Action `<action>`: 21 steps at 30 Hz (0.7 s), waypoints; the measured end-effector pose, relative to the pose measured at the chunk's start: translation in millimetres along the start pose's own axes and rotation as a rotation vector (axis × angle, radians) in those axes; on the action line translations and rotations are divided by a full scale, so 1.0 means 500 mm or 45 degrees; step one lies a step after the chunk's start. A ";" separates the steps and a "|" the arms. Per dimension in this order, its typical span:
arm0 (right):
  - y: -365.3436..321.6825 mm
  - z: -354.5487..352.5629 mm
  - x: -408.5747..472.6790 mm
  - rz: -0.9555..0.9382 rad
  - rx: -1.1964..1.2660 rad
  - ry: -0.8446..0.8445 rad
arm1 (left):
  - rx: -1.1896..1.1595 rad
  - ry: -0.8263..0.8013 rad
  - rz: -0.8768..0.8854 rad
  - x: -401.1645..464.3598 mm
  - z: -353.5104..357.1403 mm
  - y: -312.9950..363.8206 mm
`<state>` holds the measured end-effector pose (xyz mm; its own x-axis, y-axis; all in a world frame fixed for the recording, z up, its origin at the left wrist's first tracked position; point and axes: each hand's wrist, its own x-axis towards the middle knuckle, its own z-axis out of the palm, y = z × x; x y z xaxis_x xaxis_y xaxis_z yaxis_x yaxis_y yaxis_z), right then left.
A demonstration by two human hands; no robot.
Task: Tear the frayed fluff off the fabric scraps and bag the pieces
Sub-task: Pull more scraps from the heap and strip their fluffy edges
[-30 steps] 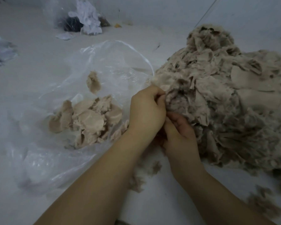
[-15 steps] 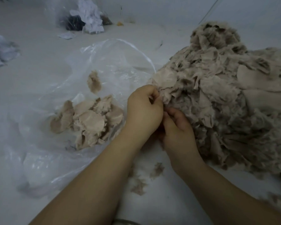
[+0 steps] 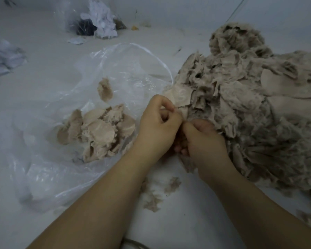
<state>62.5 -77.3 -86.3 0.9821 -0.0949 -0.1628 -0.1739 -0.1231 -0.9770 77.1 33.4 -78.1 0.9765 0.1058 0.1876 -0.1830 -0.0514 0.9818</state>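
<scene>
White sheeting covers the desk (image 3: pixel 43 72) on which all items lie, the landmark being the large heap of beige fabric scraps (image 3: pixel 250 112) that fills the right of the view. Left of the heap, its mouth edge just beside the heap's near-left margin, lies a clear plastic bag (image 3: pixel 65 155), opened flat and crumpled. Inside the bag, well left of the heap, sits a cluster of bagged pieces (image 3: pixel 97 132), with one separate piece (image 3: pixel 105 89) farther back within the bag. At the heap's near-left margin the two hands meet, touching each other. Left hand (image 3: pixel 158 126): grip clenched, fingers curled, thumb and forefinger pinching the edge of a pale scrap (image 3: pixel 180 97) that still lies against the heap. Right hand (image 3: pixel 203 139): grip also curled, fingertips buried in the fluffy fringe of the heap just below that scrap; exactly which piece it grasps cannot be told. In front of the heap, between the forearms, loose tufts of fluff (image 3: pixel 154 196) lie on the desk. Far behind the heap's left side stands a second clear bag holding white and dark waste (image 3: pixel 101 22); crumpled white material (image 3: pixel 4 58) lies at the far left edge.
</scene>
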 end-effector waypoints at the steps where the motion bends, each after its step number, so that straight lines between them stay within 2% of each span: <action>1: -0.002 -0.001 0.003 -0.007 -0.051 -0.006 | -0.039 0.011 -0.056 0.001 -0.002 0.001; 3: -0.006 -0.003 0.002 -0.011 -0.098 -0.026 | 0.043 0.024 -0.087 0.009 -0.006 0.000; 5: -0.008 -0.003 -0.005 -0.087 -0.152 -0.003 | 0.130 0.048 -0.022 0.020 -0.005 -0.002; 8: -0.014 -0.003 -0.010 -0.403 -0.218 0.174 | 0.181 0.146 0.040 0.025 -0.001 -0.003; 9: -0.022 -0.004 -0.011 -0.520 -0.141 0.178 | 0.203 0.146 0.057 0.021 0.000 0.000; 11: -0.036 -0.010 -0.005 -0.681 -0.101 0.051 | 0.322 0.091 0.136 0.009 -0.005 0.000; 13: -0.050 -0.015 0.004 -0.644 -0.231 -0.120 | 0.477 0.022 0.215 -0.004 -0.010 0.002; 15: -0.057 -0.019 0.020 -0.464 -0.297 -0.210 | 0.501 -0.007 0.211 -0.009 -0.013 0.008; 18: -0.054 -0.025 0.037 -0.194 -0.320 -0.230 | 0.437 -0.004 0.167 -0.010 -0.015 0.020; 21: -0.040 -0.024 0.046 -0.160 -0.367 -0.205 | 0.281 0.012 0.137 -0.020 -0.017 0.042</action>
<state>87.7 -88.9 -69.0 0.9919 0.0931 -0.0862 -0.0420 -0.4002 -0.9155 62.5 39.9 -59.2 0.9515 0.0972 0.2920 -0.2556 -0.2787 0.9257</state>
